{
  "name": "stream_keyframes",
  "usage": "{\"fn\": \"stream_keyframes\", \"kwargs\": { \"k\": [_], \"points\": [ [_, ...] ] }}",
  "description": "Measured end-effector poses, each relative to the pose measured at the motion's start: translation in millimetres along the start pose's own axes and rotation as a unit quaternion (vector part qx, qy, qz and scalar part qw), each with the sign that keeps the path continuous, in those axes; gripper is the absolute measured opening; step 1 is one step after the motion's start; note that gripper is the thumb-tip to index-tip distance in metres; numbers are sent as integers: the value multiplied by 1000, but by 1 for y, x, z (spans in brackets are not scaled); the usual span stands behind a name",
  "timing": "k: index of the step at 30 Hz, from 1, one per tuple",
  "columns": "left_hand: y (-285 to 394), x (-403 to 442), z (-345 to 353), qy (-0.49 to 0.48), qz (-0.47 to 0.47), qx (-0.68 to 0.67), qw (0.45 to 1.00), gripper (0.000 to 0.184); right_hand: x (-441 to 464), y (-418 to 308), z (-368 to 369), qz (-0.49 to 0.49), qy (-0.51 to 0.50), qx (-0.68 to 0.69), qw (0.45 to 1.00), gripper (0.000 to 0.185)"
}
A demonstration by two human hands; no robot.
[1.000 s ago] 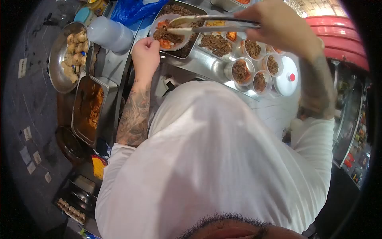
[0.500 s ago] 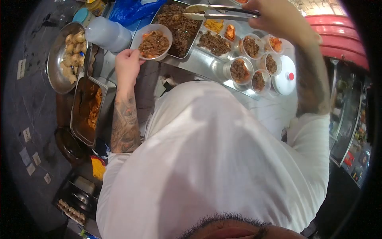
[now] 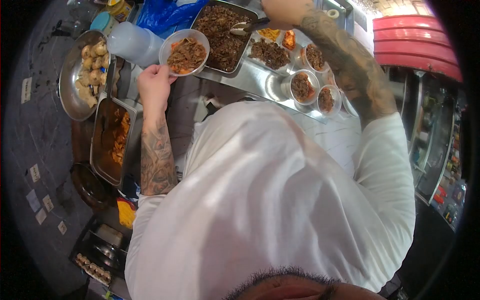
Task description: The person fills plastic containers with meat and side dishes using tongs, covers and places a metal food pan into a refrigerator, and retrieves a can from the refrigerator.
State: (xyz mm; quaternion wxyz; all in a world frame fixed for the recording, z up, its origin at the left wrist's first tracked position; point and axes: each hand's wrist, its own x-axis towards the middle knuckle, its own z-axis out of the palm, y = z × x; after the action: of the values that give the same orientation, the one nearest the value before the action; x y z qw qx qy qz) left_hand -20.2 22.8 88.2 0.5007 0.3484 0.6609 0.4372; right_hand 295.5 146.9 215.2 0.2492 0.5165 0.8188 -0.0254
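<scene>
My left hand [image 3: 154,86] pinches the near rim of a round clear plastic container [image 3: 205,60], which holds shredded brown meat with orange bits [image 3: 184,54]. It is held beside the left edge of a metal tray [image 3: 244,51] heaped with dark cooked meat [image 3: 220,22]. At the upper edge of the view, my right hand [image 3: 287,11] is closed around a pair of tongs [image 3: 249,26]. The tong tips sit over the right part of the tray's meat; whether they grip any is too small to tell.
Filled plastic cups [image 3: 315,82] stand right of the tray, partly behind my right forearm, near a compartment tray of meat [image 3: 270,54]. Stacked containers [image 3: 134,45], a blue bag [image 3: 167,17], a steel bowl [image 3: 70,75] and a sauce pan [image 3: 131,116] lie left. A red ribbed object [image 3: 417,45] is far right.
My right hand has moved left with the tongs, and its forearm now covers some of the cups. My left hand has shifted slightly left with the container, whose opening is tilted more toward me.
</scene>
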Motion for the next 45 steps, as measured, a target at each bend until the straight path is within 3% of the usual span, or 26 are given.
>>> {"fn": "stream_keyframes", "kwargs": {
  "k": [9, 11, 19, 22, 25, 26, 29, 31, 33, 35, 37, 38, 40, 45],
  "points": [
    [-5, 6, 7, -1, 17, -13, 1000, 19, -48, 41, -48, 8, -20, 29, 999, 27],
    [-2, 7, 12, -2, 18, -4, 1000, 19, -63, 55, -49, -25, 71, 60, 995, 29],
    [4, 15, 33, -13, 30, 42, 999, 20, -142, 48, -113, 17, 68, 135, 988, 33],
    [9, 14, 41, -18, 33, 53, 998, 21, -171, 23, -135, 29, -2, 212, 977, 33],
    [15, 11, 50, -31, 41, 89, 995, 21, -177, 11, -120, 33, 134, 108, 985, 33],
    [14, 12, 55, -39, 42, 63, 996, 21, -173, 14, -125, 30, 66, 132, 989, 33],
    [14, 11, 65, -51, 53, 42, 996, 22, -169, -5, -111, 49, 44, 105, 992, 36],
    [14, 12, 66, -56, 64, 49, 995, 22, -156, 17, -82, -75, 112, 71, 988, 39],
    [13, 12, 66, -56, 67, 64, 994, 22, -159, 18, -84, -77, 113, 65, 988, 39],
    [17, 7, 62, -49, 61, 72, 994, 21, -163, 20, -100, 75, 15, 141, 987, 39],
    [17, 2, 55, -45, 57, 80, 994, 20, -164, 15, -105, 124, 3, 135, 983, 39],
    [15, 1, 48, -39, 51, 51, 997, 20, -165, 14, -100, 92, 54, 110, 988, 39],
    [13, 0, 35, -39, 45, 23, 998, 20, -139, 48, -63, 65, 46, 144, 986, 37],
    [19, -8, 4, 12, 27, 13, 999, 21, -71, 20, -13, -6, 10, -2, 1000, 27]
  ]
}}
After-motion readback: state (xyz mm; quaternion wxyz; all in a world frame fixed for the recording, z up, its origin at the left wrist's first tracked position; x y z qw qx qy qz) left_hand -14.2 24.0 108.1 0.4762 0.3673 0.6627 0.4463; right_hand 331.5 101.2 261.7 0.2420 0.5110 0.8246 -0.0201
